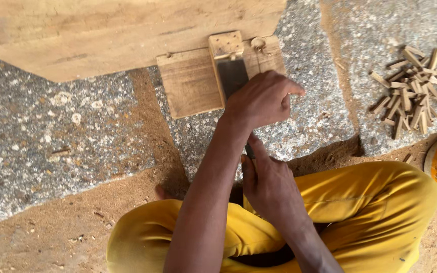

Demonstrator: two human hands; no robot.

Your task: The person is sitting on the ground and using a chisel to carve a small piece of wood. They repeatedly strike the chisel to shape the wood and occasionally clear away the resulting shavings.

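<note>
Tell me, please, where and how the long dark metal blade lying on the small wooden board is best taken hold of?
Probably at both ends of the blade: the left hand presses from above on its middle, the right hand grips the near end by the lap. It lies lengthwise, pointing away across the board, so come from the near side.

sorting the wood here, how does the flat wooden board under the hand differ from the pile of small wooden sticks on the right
The flat wooden board is one broad, flat slab; the pile of small wooden sticks is many short, thin pieces lying crisscross. The board has a dark metal blade lying on it, pressed by the left hand; the sticks lie untouched, away from both hands. Both are pale brown wood resting on the speckled stone floor.
</note>
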